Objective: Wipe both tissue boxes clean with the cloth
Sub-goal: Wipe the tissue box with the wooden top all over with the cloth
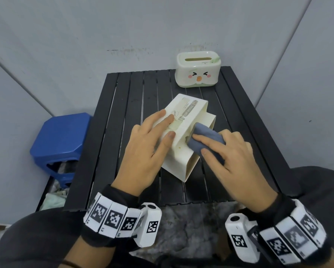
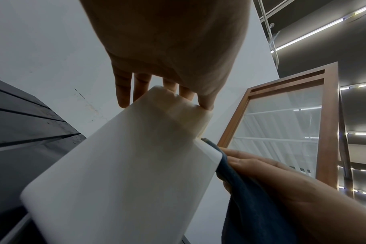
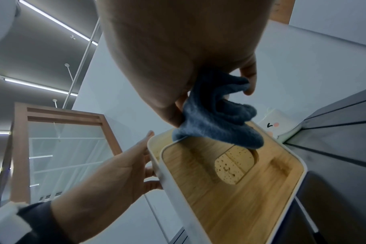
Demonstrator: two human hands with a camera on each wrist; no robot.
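Observation:
A cream tissue box point(image 1: 178, 157) lies tipped on its side in the middle of the black slatted table point(image 1: 131, 113). My left hand point(image 1: 163, 128) lies on its upper face with straight, spread fingers, and the thumb touches the near edge. The right hand point(image 1: 199, 144) pinches a bunched blue-grey cloth point(image 1: 205, 130) and presses it against the box's right side. In the right wrist view the cloth point(image 3: 215, 125) sits at the rim beside the wooden lid point(image 3: 230, 189). A second tissue box point(image 1: 198, 74), cream with a cartoon face, stands upright at the table's back right.
A blue plastic stool point(image 1: 59, 140) stands left of the table. Grey walls close in behind and on both sides. The table's front edge lies just before my lap, and bare slats show around the tipped box.

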